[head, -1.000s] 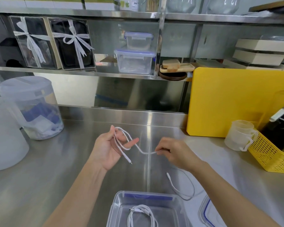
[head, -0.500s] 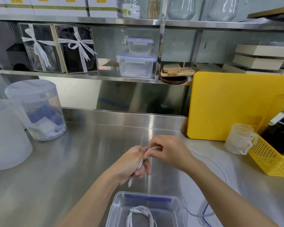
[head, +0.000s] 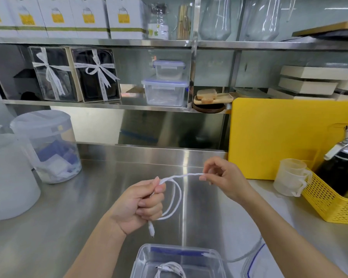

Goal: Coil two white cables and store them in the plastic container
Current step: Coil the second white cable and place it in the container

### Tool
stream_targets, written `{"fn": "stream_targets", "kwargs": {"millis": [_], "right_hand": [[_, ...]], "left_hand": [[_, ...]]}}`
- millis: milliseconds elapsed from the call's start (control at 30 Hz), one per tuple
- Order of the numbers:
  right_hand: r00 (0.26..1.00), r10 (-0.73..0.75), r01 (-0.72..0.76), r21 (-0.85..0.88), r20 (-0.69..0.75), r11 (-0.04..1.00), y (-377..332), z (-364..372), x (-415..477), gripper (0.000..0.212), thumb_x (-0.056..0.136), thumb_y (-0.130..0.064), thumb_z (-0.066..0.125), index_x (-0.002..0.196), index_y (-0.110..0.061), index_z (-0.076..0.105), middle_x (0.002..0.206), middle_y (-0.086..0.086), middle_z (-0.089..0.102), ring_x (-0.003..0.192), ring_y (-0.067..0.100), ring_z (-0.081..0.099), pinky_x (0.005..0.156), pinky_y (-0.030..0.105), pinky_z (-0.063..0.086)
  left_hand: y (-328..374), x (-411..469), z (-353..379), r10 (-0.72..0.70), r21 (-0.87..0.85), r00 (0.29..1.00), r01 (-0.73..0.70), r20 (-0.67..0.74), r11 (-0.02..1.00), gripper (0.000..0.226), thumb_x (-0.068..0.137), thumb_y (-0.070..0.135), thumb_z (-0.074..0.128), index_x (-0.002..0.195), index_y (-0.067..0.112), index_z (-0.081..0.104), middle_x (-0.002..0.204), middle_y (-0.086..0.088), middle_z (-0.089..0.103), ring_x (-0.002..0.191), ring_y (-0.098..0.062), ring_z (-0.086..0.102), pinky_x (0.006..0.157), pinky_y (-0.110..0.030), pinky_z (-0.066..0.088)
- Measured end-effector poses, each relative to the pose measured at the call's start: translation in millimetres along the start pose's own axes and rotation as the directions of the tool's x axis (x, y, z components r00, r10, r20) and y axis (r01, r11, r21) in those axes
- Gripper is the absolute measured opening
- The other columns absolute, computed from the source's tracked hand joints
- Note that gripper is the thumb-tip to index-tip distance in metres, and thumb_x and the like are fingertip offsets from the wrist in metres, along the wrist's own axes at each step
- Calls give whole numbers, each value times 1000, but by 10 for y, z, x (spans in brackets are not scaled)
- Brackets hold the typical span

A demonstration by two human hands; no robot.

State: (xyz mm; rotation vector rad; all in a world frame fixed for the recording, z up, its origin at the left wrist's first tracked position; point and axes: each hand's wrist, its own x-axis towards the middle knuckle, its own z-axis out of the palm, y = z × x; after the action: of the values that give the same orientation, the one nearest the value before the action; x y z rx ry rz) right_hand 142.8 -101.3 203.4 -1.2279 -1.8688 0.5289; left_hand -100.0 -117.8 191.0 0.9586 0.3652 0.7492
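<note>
1. The step in hand is coiling the second white cable [head: 175,199]; a first coiled cable [head: 170,269] already lies in the plastic container [head: 143,257] at the near edge of the steel counter [head: 58,217].
2. The left hand [head: 141,205] is closed in a fist around the gathered loops, held above the counter just behind the container. Its fingers are curled tight on the bundle, the thumb pressing the strands at the top. One plug end [head: 151,230] hangs below the fist.
3. The right hand [head: 223,177] pinches the cable between thumb and forefinger, the other fingers loosely curled. A short stretch runs nearly taut from that pinch to the left thumb.
4. Two loops hang to the right of the left fist, clear of the counter.
5. The loose tail past the right hand is mostly hidden by the arm; a pale length near the container's right corner may belong to it, though I cannot tell.
6. The next move likely calls for swinging the pinched stretch round into another loop, feeding it under the left thumb, and keeping the loops even.
</note>
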Motion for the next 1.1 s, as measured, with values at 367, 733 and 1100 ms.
{"fn": "stream_targets", "kwargs": {"millis": [367, 733, 1100], "right_hand": [[984, -5, 6, 3, -180, 1000, 32, 18, -39, 31, 76, -7, 72, 67, -32, 56, 64, -10, 56, 58, 11, 52, 53, 10, 43], [944, -41, 54, 31, -327, 998, 162, -36, -145, 27, 80, -4, 68, 94, -26, 65, 70, -8, 56, 58, 6, 48, 56, 8, 40], [899, -107, 394, -679, 424, 619, 48, 107, -267, 13, 89, -14, 54, 95, -17, 64, 97, 2, 64, 78, 23, 61, 64, 34, 48]], "left_hand": [[44, -83, 5, 94, -65, 992, -99, -87, 993, 27, 70, 29, 79, 64, 13, 58, 41, 6, 19, 31, -9, 17, 32, -17, 28], [172, -165, -1, 294, -528, 944, -176, 149, 831, 32, 97, 18, 36, 82, 0, 58, 50, 0, 33, 44, -15, 29, 57, -27, 29], [57, 44, -84, 352, -44, 865, -392, -357, 919, 41, 95, 29, 39, 69, 9, 64, 73, -17, 74, 82, -33, 72, 75, -57, 56]]}}
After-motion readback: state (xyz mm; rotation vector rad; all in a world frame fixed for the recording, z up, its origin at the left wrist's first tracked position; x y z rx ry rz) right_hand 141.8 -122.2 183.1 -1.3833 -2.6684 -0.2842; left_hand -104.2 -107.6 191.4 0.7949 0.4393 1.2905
